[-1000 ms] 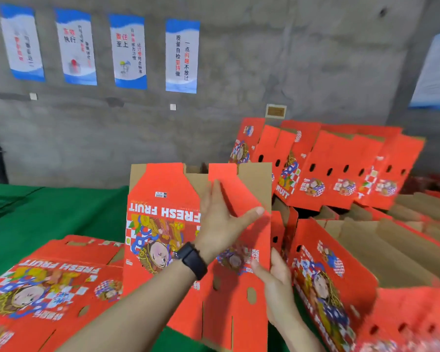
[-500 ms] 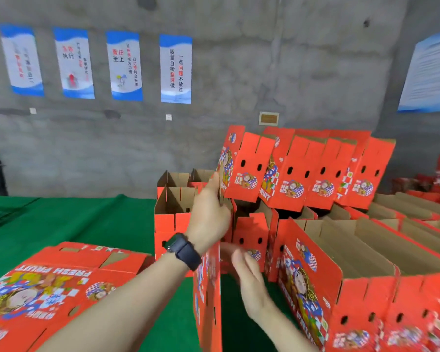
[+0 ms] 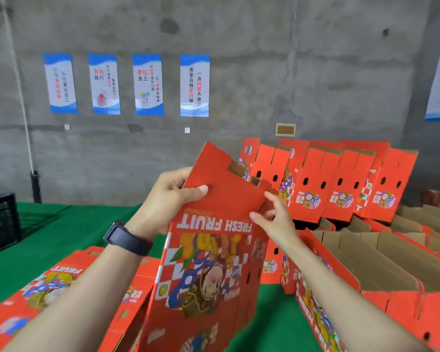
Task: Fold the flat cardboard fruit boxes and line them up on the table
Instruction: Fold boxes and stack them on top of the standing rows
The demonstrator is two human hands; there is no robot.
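Red printed cardboard fruit box [image 3: 214, 262], lately edge-on, now turned face-on, gripped by left hand [image 3: 160, 199], flap pinched by right hand [image 3: 274, 219]; folding judged underway.

The light was even and soft, with no hard shadows or glare. Motion blur smeared the picture, and wide-angle distortion bent its edges.

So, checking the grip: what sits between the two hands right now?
In the head view, the upper red panel of the fruit box spans between the left hand and the right hand; each holds one edge.
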